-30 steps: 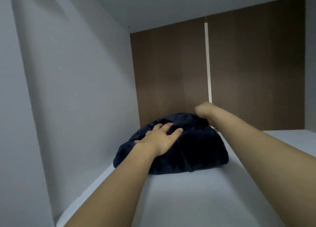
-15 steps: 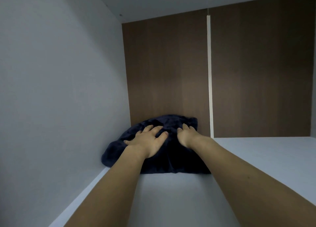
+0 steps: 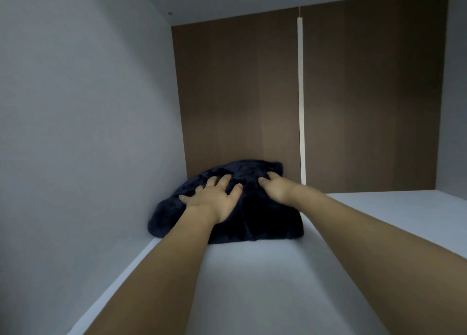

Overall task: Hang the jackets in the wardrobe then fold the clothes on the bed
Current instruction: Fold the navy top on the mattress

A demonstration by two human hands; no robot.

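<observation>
A folded dark navy fleece garment [image 3: 267, 223] lies on a white wardrobe shelf [image 3: 252, 284], pushed into the back left corner against the brown back panel. My left hand [image 3: 214, 198] lies flat on top of it with fingers spread. My right hand [image 3: 275, 188] presses on its upper right part, thumb out, fingers sinking into the fabric and partly hidden.
The white side wall [image 3: 88, 132] stands close on the left. A brown wooden back panel [image 3: 366, 102] with a white vertical strip [image 3: 301, 94] closes the rear. The shelf runs on to the right.
My right hand came from the back edge of the garment down onto its top beside the left hand. The garment sits further into the corner and flatter.
</observation>
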